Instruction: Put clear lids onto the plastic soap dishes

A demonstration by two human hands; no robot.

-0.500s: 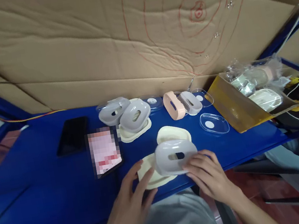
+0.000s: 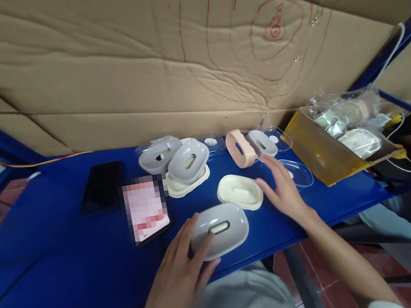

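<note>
My left hand (image 2: 183, 268) rests with spread fingers on a grey oval cover with a slot (image 2: 222, 229), which now lies flat on a cream base at the near edge of the blue table (image 2: 71, 271). My right hand (image 2: 284, 188) is stretched out, open and holding nothing, over a clear oval lid (image 2: 300, 172). A cream oval tray (image 2: 240, 191) lies just left of that hand. Behind it stand a pink cover (image 2: 239, 148) and a grey cover (image 2: 262, 143).
Two more grey covers (image 2: 175, 159) sit stacked on cream bases at the back. A dark phone (image 2: 102, 186) and a blurred phone screen (image 2: 146, 209) lie at the left. A yellow tray (image 2: 321, 153) with bagged parts stands at the right. A cardboard wall rises behind.
The grey cover has been lowered flat onto the cream base. My right hand let go of it and reached back and right toward the clear lid.
</note>
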